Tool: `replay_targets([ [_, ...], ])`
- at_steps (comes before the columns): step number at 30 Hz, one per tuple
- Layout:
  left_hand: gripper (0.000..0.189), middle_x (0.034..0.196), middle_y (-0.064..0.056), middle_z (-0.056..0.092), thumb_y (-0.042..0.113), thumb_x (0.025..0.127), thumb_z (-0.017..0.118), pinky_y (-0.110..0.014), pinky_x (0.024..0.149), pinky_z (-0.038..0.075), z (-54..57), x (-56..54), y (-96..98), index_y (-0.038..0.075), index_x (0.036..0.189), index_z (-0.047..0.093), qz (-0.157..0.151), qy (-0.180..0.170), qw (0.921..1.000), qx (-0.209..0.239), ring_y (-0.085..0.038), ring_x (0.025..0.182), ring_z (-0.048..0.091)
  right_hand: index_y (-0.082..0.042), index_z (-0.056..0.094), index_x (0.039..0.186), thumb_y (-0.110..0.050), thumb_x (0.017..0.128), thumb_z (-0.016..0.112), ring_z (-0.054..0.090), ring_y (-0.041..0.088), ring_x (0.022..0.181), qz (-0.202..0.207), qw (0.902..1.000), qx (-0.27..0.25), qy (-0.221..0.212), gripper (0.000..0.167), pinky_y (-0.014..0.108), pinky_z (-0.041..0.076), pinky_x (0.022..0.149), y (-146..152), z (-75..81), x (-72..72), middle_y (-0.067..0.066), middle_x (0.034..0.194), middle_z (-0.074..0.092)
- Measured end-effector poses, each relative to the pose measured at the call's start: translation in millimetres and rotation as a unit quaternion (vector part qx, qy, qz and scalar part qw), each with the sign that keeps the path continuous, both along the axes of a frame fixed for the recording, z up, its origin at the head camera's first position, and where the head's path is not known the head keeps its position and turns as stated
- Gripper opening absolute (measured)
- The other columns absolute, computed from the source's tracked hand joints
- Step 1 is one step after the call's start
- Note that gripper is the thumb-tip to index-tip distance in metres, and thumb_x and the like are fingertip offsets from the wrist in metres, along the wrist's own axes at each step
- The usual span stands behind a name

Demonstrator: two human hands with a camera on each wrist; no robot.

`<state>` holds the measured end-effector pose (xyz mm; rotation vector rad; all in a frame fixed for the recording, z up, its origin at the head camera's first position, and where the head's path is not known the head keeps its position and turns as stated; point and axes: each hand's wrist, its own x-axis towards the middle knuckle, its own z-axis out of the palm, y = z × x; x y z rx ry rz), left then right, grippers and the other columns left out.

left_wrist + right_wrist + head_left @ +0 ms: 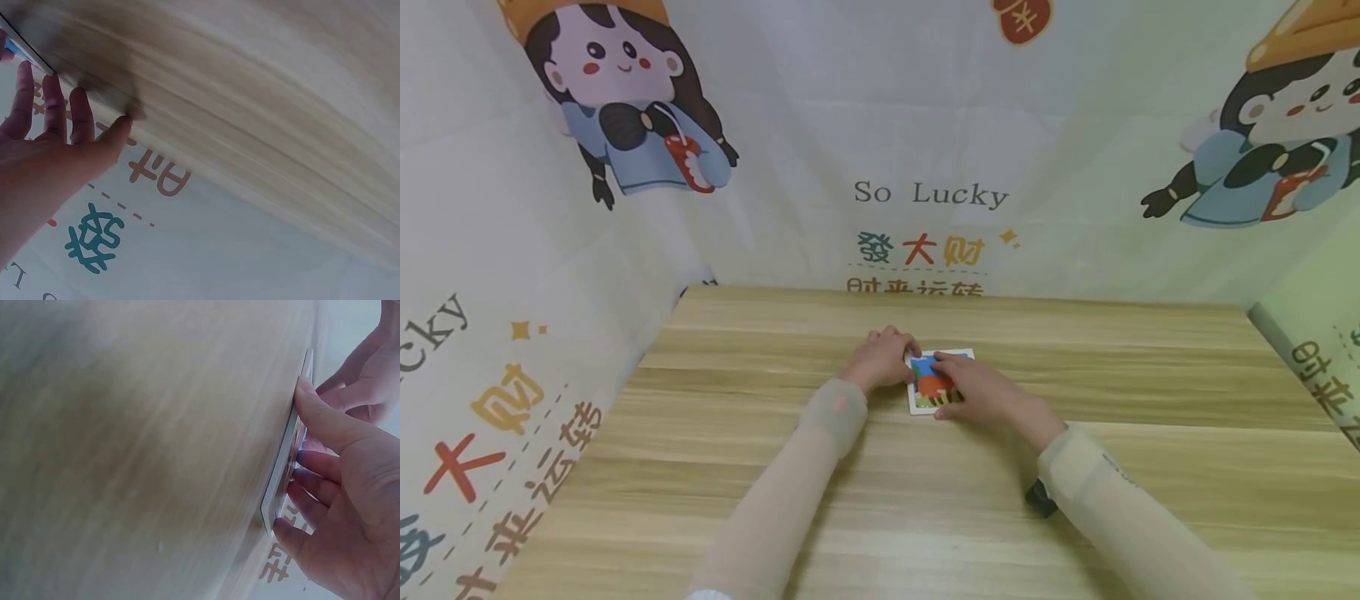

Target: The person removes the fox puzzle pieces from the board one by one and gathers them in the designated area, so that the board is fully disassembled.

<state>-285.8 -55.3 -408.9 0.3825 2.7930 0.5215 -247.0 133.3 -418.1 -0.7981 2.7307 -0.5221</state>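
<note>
A small square picture board (934,387) with a white border and a blue, red and green picture lies flat on the wooden table. My left hand (881,358) is at its left side, with fingertips touching the edge near the far corner; in the left wrist view its fingers (54,109) are spread and lightly bent. From the right, my right hand (988,392) holds the board, thumb on the near edge and bent fingers over the picture. The right wrist view shows the board's thin edge (281,456) beside the right thumb (325,419). Part of the picture is hidden under the right hand.
The wood-grain table (700,433) stretches out around both arms. A printed cloth (790,150) with cartoon figures and lettering hangs behind it and at the sides. Something dark (1041,498) sits under the right wrist.
</note>
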Motion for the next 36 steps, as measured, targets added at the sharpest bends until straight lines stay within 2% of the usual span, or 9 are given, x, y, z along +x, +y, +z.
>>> replay_targets([
  [4,0.030,0.135,-0.007,0.053,0.025,0.089,0.074,-0.049,0.110,0.039,0.2,0.9,4.3,0.018,0.117,0.067,0.019,-0.002,0.9998,0.000,-0.031,0.124,0.045,-0.001,0.038,0.151,-0.038,0.090,0.073,0.034,0.039,0.146,-0.007,1.0000,0.000,-0.005,0.080,0.052,0.029,0.121,0.1,-3.0,0.4,0.018,0.161,0.031],
  [8,0.027,0.127,-0.005,0.057,0.028,0.088,0.076,-0.045,0.103,0.045,0.3,0.1,7.6,0.018,0.113,0.069,0.023,0.019,0.9993,-0.023,-0.028,0.118,0.050,-0.001,0.038,0.151,-0.037,0.090,0.073,0.035,0.039,0.146,-0.007,1.0000,0.000,-0.002,0.079,0.052,0.030,0.120,-0.2,-2.7,0.1,0.018,0.161,0.033],
  [12,0.023,0.120,-0.004,0.060,0.028,0.087,0.077,-0.043,0.098,0.047,-0.9,-3.3,8.7,0.019,0.107,0.070,0.037,0.031,0.9986,-0.022,-0.027,0.113,0.052,-0.001,0.037,0.151,-0.037,0.090,0.073,0.036,0.038,0.146,-0.009,1.0000,0.002,0.002,0.079,0.052,0.031,0.120,-0.5,-0.4,-0.5,0.018,0.160,0.034],
  [15,0.017,0.120,-0.005,0.060,0.027,0.088,0.076,-0.044,0.099,0.046,-0.8,-5.6,8.6,0.019,0.102,0.071,0.044,0.026,0.9986,-0.012,-0.028,0.113,0.051,-0.001,0.037,0.151,-0.037,0.090,0.073,0.037,0.037,0.145,-0.011,0.9999,0.002,0.001,0.079,0.052,0.031,0.120,-0.3,0.1,-1.0,0.018,0.160,0.034],
  [20,0.006,0.122,-0.008,0.054,0.023,0.093,0.070,-0.046,0.101,0.043,1.2,-6.1,9.1,0.018,0.091,0.072,0.026,-0.001,0.9996,-0.011,-0.030,0.114,0.047,-0.002,0.038,0.151,-0.038,0.090,0.073,0.038,0.036,0.145,-0.011,0.9999,-0.002,0.004,0.079,0.051,0.033,0.119,-0.2,-0.3,-1.1,0.017,0.160,0.035],
  [23,0.008,0.123,-0.009,0.053,0.023,0.093,0.069,-0.046,0.102,0.043,0.8,-5.4,9.7,0.016,0.095,0.070,0.017,-0.002,0.9998,-0.008,-0.029,0.114,0.048,-0.003,0.038,0.151,-0.037,0.090,0.074,0.038,0.037,0.145,-0.013,0.9999,-0.005,0.003,0.079,0.051,0.032,0.119,0.3,-0.1,-0.7,0.017,0.159,0.036],
  [30,0.023,0.119,-0.006,0.059,0.025,0.089,0.075,-0.042,0.096,0.049,-3.0,-5.1,9.3,0.015,0.108,0.066,-0.005,0.045,0.9987,-0.021,-0.026,0.111,0.054,0.000,0.040,0.149,-0.036,0.090,0.073,0.039,0.039,0.143,-0.001,0.9999,-0.005,0.012,0.077,0.053,0.033,0.118,2.6,-0.4,0.1,0.019,0.158,0.037],
  [36,0.025,0.120,-0.006,0.058,0.025,0.090,0.075,-0.044,0.096,0.049,-3.3,-4.4,8.2,0.017,0.111,0.065,-0.004,0.040,0.9989,-0.023,-0.026,0.112,0.053,0.000,0.039,0.149,-0.036,0.090,0.073,0.039,0.039,0.143,-0.003,1.0000,-0.004,0.007,0.077,0.053,0.033,0.118,0.8,-0.5,1.1,0.019,0.158,0.037],
])
